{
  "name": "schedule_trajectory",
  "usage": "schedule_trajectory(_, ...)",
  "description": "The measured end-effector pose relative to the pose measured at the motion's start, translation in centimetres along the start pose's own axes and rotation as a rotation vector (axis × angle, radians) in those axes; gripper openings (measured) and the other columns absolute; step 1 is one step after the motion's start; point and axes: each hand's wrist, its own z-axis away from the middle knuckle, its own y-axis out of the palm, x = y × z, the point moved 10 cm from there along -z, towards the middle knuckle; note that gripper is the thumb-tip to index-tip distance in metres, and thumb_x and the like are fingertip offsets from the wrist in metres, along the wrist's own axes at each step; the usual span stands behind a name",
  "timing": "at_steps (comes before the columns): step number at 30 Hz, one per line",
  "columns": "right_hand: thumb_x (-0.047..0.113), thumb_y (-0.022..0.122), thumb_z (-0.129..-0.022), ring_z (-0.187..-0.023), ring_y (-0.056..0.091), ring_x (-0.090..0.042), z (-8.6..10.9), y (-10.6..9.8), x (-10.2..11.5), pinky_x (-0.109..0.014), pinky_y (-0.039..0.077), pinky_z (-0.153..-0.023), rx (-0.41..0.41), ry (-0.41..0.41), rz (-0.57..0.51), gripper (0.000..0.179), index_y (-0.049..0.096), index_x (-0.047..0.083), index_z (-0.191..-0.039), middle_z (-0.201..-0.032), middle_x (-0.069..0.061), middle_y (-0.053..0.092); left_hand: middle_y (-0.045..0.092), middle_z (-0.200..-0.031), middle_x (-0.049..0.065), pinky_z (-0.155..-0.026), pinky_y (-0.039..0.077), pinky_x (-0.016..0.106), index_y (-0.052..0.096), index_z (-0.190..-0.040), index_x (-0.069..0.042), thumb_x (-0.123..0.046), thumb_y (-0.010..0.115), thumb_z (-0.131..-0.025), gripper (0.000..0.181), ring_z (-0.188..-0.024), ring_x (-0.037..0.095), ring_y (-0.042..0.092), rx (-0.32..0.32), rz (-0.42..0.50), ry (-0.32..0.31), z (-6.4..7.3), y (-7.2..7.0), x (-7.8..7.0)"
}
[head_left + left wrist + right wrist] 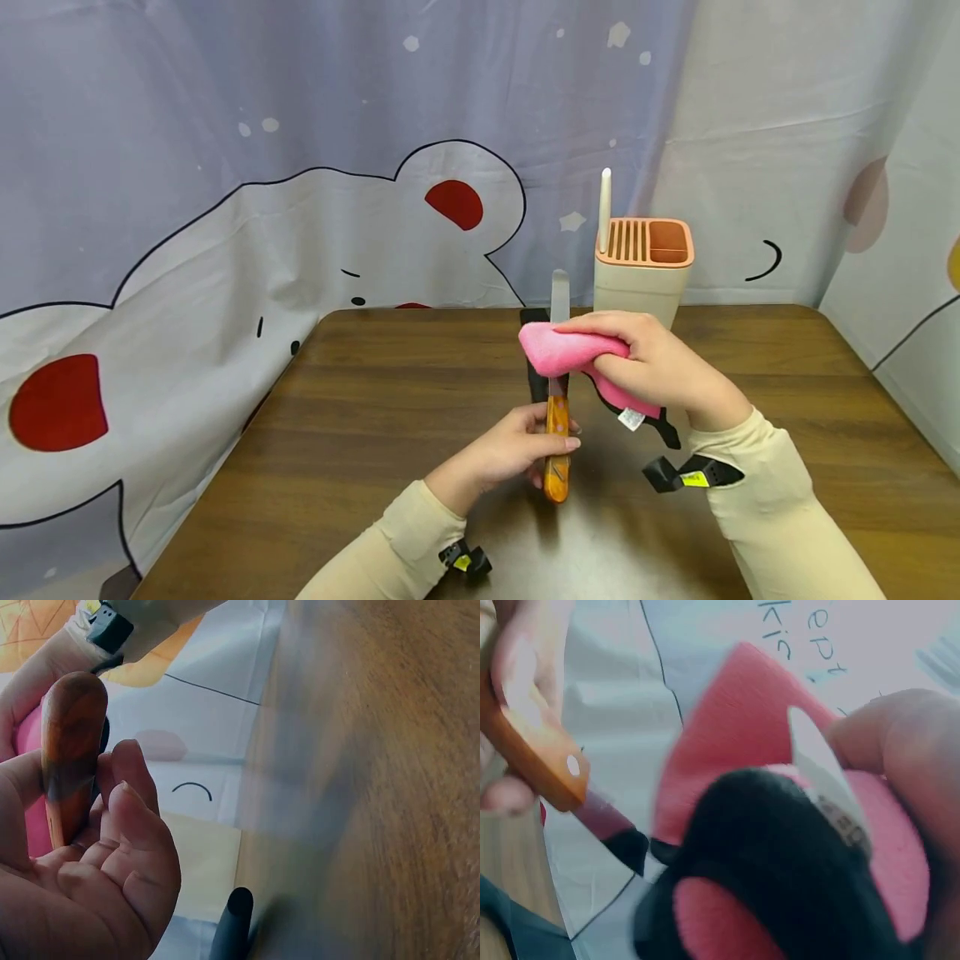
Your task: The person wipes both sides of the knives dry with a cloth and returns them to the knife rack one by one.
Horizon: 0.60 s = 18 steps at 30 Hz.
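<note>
My left hand (517, 446) grips the orange-brown wooden handle (557, 450) of a knife, with the thumb across it. The long, narrow blade (560, 296) points away from me and ends in a blunt, rounded tip. My right hand (645, 358) holds a folded pink cloth (558, 348) with black trim and a white label (631, 418). The cloth covers the middle of the blade in the head view. In the right wrist view, a short stretch of blade (615, 825) shows between handle and cloth.
At the back of the wooden table (405, 375) stands a cream utensil holder (637, 283) with an orange slotted top and a white handle (604, 208) sticking up. A black long object (536, 385) lies behind the knife, partly hidden. A printed curtain (337, 233) hangs behind.
</note>
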Motion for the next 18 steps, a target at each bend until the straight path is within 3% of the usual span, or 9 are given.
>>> schedule_trajectory(3, -0.001, 0.060, -0.087, -0.108, 0.065, -0.017, -0.1, -1.2, -0.9, -0.024, 0.049, -0.093, -0.114, 0.048, 0.052, 0.050, 0.071, 0.021, -0.131, -0.127, -0.003, 0.072, 0.067, -0.081, -0.003, -0.046, 0.049, 0.023, 0.061, -0.124, -0.002, -0.017, 0.066, -0.097, 0.031, -0.062, 0.010, 0.061, 0.013, 0.006, -0.004, 0.2, 0.4, -0.1)
schedule_trajectory(6, 0.000, 0.060, -0.086, -0.124, 0.062, -0.028, -0.2, -1.5, -1.7, -0.041, 0.047, -0.105, -0.160, 0.091, 0.101, 0.051, 0.070, 0.019, -0.133, -0.135, -0.010, 0.069, 0.065, -0.079, -0.004, -0.047, 0.049, 0.024, 0.060, -0.125, -0.003, -0.016, 0.066, -0.098, 0.031, -0.060, 0.010, 0.058, 0.032, 0.004, 0.000, 0.5, 1.0, -0.6)
schedule_trajectory(10, 0.001, 0.060, -0.086, -0.134, 0.056, -0.036, -0.5, -0.5, -2.1, -0.055, 0.043, -0.110, -0.116, 0.106, 0.115, 0.052, 0.068, 0.016, -0.135, -0.141, -0.013, 0.064, 0.064, -0.079, -0.003, -0.047, 0.049, 0.023, 0.058, -0.126, -0.003, -0.014, 0.066, -0.098, 0.032, -0.059, 0.011, 0.057, 0.057, 0.026, 0.004, 1.0, 1.8, -1.3)
schedule_trajectory(18, 0.000, 0.058, -0.085, -0.132, 0.058, -0.035, -0.4, 1.4, -1.4, -0.054, 0.045, -0.110, 0.016, 0.044, 0.120, 0.052, 0.068, 0.017, -0.134, -0.140, -0.009, 0.065, 0.067, -0.081, -0.004, -0.047, 0.049, 0.023, 0.057, -0.124, -0.004, -0.013, 0.065, -0.098, 0.029, -0.065, 0.009, 0.063, 0.061, 0.085, -0.026, 1.6, 2.0, -1.6)
